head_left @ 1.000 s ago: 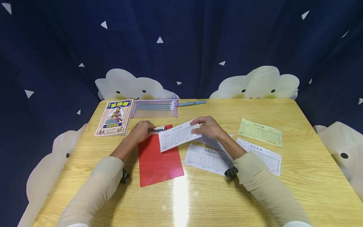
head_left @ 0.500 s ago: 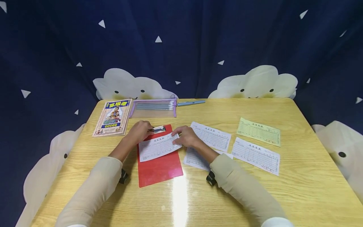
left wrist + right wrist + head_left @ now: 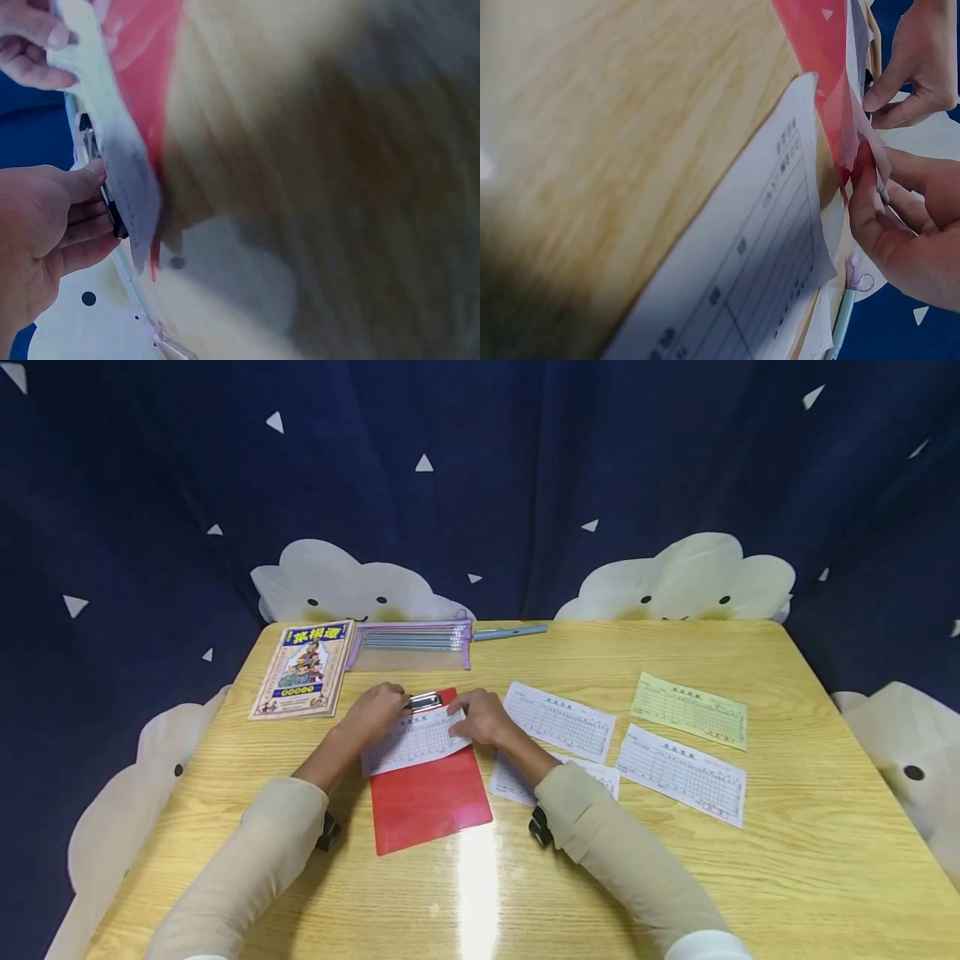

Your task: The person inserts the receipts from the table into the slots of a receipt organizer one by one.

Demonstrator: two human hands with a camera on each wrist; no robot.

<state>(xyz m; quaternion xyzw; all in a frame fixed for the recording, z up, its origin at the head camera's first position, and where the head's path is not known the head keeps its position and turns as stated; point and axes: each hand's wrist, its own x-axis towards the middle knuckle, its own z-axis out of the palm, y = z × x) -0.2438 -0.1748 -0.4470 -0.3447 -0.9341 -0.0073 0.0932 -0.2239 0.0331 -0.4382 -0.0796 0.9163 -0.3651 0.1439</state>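
A red clipboard (image 3: 431, 810) lies on the wooden table with its metal clip (image 3: 425, 701) at the far end. My left hand (image 3: 375, 712) grips that clip at its left side, thumb on top and fingers beneath, as the left wrist view shows. Over the upper part of the board is a white printed form slip (image 3: 411, 745), its top edge right at the clip. My right hand (image 3: 482, 718) pinches the slip's right end between thumb and fingers; in the right wrist view the paper (image 3: 874, 150) bends up there.
Two white slips (image 3: 558, 718) lie right of the board, partly under my right forearm. Farther right are another white slip (image 3: 682, 772) and a yellow one (image 3: 690, 708). A booklet (image 3: 303, 672), a purple-edged pencil pouch (image 3: 408, 647) and a blue pen (image 3: 510, 632) lie along the back.
My right hand has carried the white slip leftward onto the clipboard, then up to the clip. My left hand stays at the clip.
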